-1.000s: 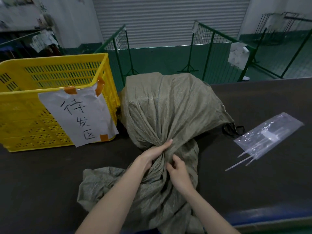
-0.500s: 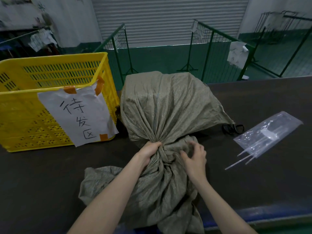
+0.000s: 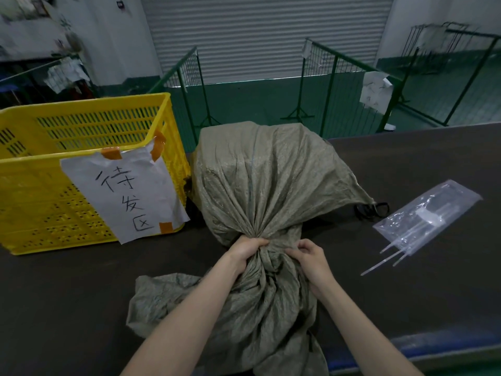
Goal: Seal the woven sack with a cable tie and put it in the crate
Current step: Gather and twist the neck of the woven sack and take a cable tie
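Observation:
A full grey-green woven sack (image 3: 268, 180) lies on the dark table (image 3: 406, 289), its loose mouth trailing toward me. My left hand (image 3: 245, 251) is clenched around the gathered neck from the left. My right hand (image 3: 311, 257) pinches the same bunched cloth from the right. A clear plastic bag of white cable ties (image 3: 425, 221) lies to the right, several ties sticking out of its near end. The yellow slatted crate (image 3: 81, 169) stands at the left, beside the sack, with a handwritten paper sign (image 3: 122, 196) taped to its front.
A small black looped item (image 3: 371, 208) lies by the sack's right corner. Beyond the table's far edge stand green wire fences (image 3: 336, 85) and a closed roller shutter (image 3: 265, 36). A blue strip (image 3: 433, 346) runs along the table's near edge.
Both hands have worked the cloth into a tighter bunch. My right hand shifted from below the neck to its right side; my left has closed into a fist on it.

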